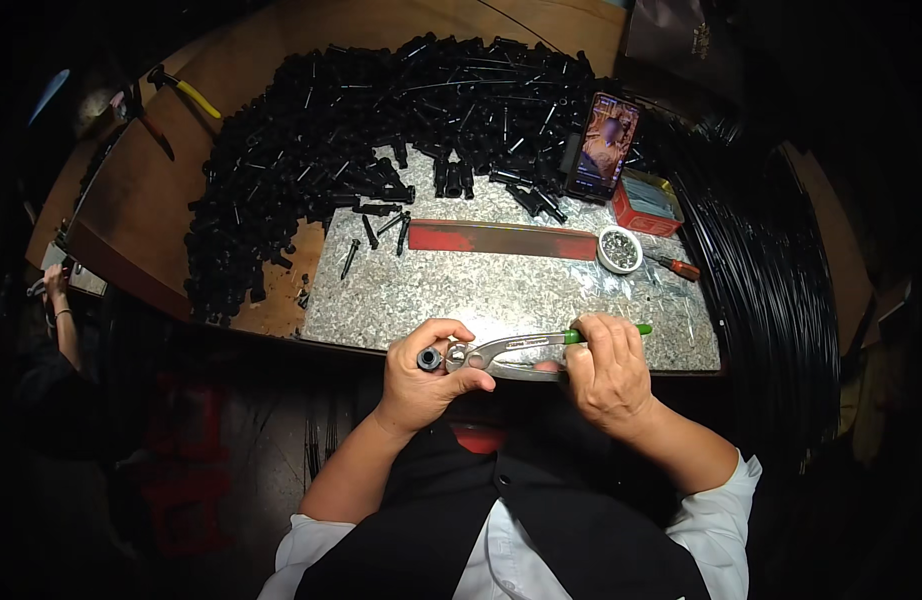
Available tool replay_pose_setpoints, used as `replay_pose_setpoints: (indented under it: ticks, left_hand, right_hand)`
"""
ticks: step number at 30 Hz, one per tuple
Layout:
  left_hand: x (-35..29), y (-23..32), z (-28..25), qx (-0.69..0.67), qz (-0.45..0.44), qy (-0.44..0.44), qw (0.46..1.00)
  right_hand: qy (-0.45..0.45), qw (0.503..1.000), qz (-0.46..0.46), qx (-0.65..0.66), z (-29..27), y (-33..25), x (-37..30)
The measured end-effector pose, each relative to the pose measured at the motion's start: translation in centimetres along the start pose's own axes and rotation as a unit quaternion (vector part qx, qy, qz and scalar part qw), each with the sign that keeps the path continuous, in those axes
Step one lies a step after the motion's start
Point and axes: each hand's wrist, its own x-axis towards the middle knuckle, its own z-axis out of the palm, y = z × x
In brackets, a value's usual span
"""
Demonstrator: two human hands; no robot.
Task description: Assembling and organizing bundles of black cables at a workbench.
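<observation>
My left hand (pixel 413 388) is closed around a short black tubular part (pixel 429 359), its round open end facing up toward me. My right hand (pixel 613 380) grips the green handles of a pair of metal pincers (pixel 521 343). The jaws of the pincers meet the part between my left thumb and forefinger; my fingers hide exactly what they bite on. Both hands are just over the front edge of the speckled stone slab (pixel 461 290). Ahead of them lies a long red metal bar (pixel 501 240), worn dark along its middle.
A large heap of black tubular parts (pixel 381 110) curves behind the slab. Toward the right are a white cup (pixel 621 249) of small metal pieces, a screwdriver (pixel 685 269), a red box (pixel 646 210), a propped phone (pixel 607 145) and bundled black rods (pixel 771 290). A hammer (pixel 191 95) lies far left. Another person's hand (pixel 57 285) shows at left.
</observation>
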Motion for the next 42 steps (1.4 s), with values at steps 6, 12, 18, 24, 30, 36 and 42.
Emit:
replay_pose_setpoints:
  ticks: [6,12,18,24,30,36,42]
  left_hand:
    - [0.3,-0.2,0.3,-0.003,0.058,0.027,0.998]
    - [0.1,-0.1,-0.1,-0.012,0.046,0.031,0.998]
    - [-0.3,0.9,-0.4,-0.066,-0.054,0.019,0.996]
    - [-1.1,0.0,-1.6,-0.019,-0.013,-0.05,0.998]
    - [-0.9,0.8,-1.4,0.002,0.009,-0.092,0.996]
    - [-0.4,0.7,-1.5,0.033,0.004,-0.004,0.999]
    - [-0.5,0.2,-2.0,-0.037,-0.011,-0.034,0.999]
  right_hand:
    - [0.055,0.997,0.0,-0.051,0.4,-0.2,0.1]
    - [0.048,0.996,-0.014,-0.069,0.1,-0.3,0.1]
    - [-0.067,0.989,0.022,0.133,0.1,-0.2,-0.8]
    - [-0.367,0.696,0.178,0.59,-0.6,-0.1,-0.4]
    - [-0.506,0.382,0.24,0.735,-0.9,0.3,-0.7]
    - [-0.182,0.893,0.11,0.396,-1.4,-0.9,-1.5]
    - [-0.4,0.628,0.272,0.61,-2.9,-0.4,-0.6]
